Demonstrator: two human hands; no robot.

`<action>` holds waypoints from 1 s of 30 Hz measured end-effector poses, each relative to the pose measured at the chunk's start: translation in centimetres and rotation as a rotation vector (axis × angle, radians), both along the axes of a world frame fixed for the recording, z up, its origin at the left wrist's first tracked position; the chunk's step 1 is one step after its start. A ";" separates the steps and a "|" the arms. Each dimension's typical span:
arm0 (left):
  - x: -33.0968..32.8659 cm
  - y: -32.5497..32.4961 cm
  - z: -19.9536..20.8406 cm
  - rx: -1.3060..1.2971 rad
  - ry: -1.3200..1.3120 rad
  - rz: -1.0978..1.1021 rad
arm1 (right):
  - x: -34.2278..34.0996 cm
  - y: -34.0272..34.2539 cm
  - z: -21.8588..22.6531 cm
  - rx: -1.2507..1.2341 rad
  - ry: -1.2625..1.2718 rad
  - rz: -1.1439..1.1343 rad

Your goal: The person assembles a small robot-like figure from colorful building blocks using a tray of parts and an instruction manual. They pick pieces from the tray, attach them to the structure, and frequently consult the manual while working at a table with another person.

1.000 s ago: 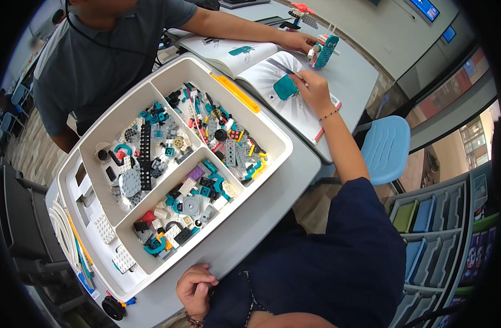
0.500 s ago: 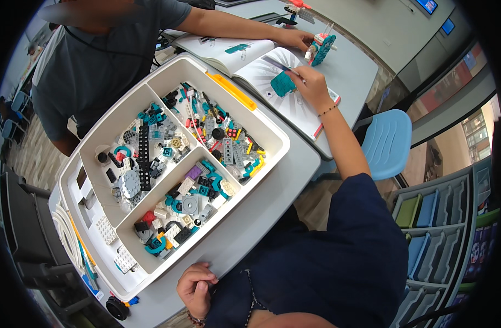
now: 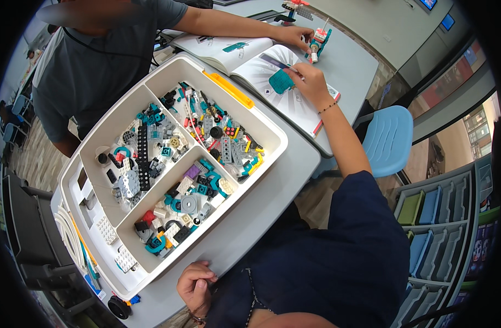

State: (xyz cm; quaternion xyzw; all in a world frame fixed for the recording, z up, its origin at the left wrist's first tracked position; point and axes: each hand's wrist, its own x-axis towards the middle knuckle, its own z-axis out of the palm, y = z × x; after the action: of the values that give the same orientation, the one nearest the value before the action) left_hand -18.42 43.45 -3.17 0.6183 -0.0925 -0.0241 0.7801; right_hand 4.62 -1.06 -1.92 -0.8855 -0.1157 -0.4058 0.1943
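My right hand (image 3: 314, 86) is closed on a teal studded plate (image 3: 281, 81) above the right page of an open instruction booklet (image 3: 256, 68). A slim dark strip (image 3: 274, 61) runs from my fingertips over the page; I cannot tell what it is. At the near edge of the table, my left hand (image 3: 195, 284) rests with its fingers curled in and nothing visible in them. Between my arms and the co-worker stands a white sorting tray (image 3: 269, 123) full of loose building bricks. The co-worker's hand (image 3: 297, 38) touches a small teal, white and coral brick model (image 3: 318, 44).
Another brick model (image 3: 292, 12) stands at the far table edge. A black wheel (image 3: 118, 308) and white cables (image 3: 67, 235) lie beside the tray at the left. A light blue chair (image 3: 390, 142) and a rack of bins (image 3: 433, 213) are at the right.
The co-worker's hand has turned the small model, so its teal side now shows narrower. My right hand and the teal plate have shifted only slightly; my left hand stays still.
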 end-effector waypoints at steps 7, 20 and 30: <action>-0.1 -0.1 0.1 0.008 0.003 0.009 | 0.0 0.0 -0.2 0.038 0.032 -0.033; -0.1 0.0 0.3 0.023 0.029 0.008 | 0.1 0.0 -0.2 0.058 0.053 -0.048; 0.1 -0.1 0.2 0.016 0.003 0.016 | 0.4 -0.4 -0.6 0.152 0.049 -0.030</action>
State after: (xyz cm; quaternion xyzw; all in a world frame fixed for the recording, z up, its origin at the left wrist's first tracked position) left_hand -18.36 43.30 -3.00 0.6251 -0.0861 -0.0196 0.7756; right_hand 5.05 -1.50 -2.53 -0.8795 -0.0665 -0.3943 0.2578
